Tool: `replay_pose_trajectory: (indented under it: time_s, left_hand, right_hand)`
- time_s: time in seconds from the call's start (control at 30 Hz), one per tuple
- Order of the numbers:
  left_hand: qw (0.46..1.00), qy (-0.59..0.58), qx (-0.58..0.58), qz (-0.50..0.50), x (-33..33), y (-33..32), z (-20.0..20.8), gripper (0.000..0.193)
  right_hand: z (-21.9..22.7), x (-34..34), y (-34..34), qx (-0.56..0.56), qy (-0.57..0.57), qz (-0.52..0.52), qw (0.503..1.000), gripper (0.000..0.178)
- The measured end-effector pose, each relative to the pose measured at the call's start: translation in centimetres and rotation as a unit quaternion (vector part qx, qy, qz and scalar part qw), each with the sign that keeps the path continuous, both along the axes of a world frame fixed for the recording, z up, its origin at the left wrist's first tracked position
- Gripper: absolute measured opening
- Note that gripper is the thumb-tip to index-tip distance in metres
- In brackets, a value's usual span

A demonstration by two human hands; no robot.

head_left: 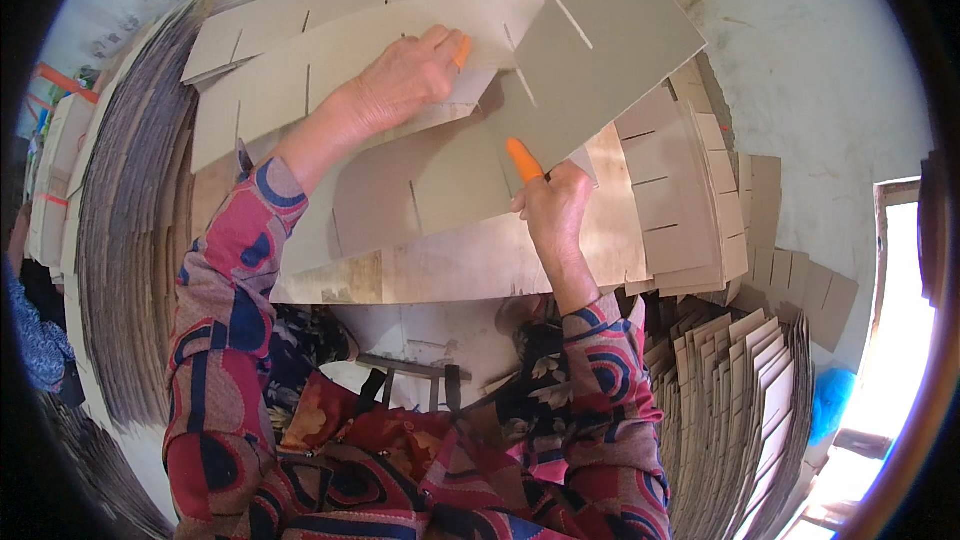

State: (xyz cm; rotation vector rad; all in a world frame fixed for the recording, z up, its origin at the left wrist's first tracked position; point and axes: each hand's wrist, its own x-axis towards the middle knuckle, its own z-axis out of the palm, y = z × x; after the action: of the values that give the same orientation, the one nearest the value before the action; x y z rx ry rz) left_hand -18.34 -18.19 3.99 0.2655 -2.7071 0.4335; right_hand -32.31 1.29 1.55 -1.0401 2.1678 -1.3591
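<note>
My right hand point(555, 202) grips the near edge of a slotted grey-brown cardboard sheet point(620, 50), its orange-covered thumb lying on top. The sheet is tilted, its far right corner raised. My left hand point(422, 68) is closed at the edge of a paler slotted cardboard sheet point(350, 52), with an orange cover on one finger. Its fingertips are partly hidden. Both sheets are above a wooden board point(460, 265) in front of me, and they overlap between my hands.
Tall stacks of cardboard point(135, 210) stand on the left. Slotted sheets point(680, 190) lie at the board's right end, and upright cardboard pieces point(740, 390) are packed at lower right. A white wall point(800, 70) rises beyond. Someone's blue patterned clothing point(38, 330) shows at far left.
</note>
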Motion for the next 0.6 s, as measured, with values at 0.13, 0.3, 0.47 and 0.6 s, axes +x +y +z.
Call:
replay_pose_trajectory:
  time_s: [0.13,0.3,0.47,0.6]
  left_hand:
    - [0.999,0.001,-0.007,-0.049,-0.2,3.2,0.3,0.043]
    - [0.996,-0.018,-0.064,-0.054,0.1,4.7,0.5,0.038]
    - [0.991,-0.037,-0.037,-0.12,0.4,7.7,0.3,0.03]
    - [0.991,0.038,0.002,-0.132,1.0,10.8,-0.9,0.027]
  right_hand:
    - [-0.4,-1.2,0.1,0.038,0.057,0.026,0.997,0.011]
    - [1.7,-1.1,-0.2,-0.002,0.034,0.004,0.999,0.017]
    - [3.5,-1.6,0.1,-0.076,0.15,-0.032,0.985,0.011]
    - [2.9,-1.9,0.2,-0.094,0.135,-0.052,0.985,0.01]
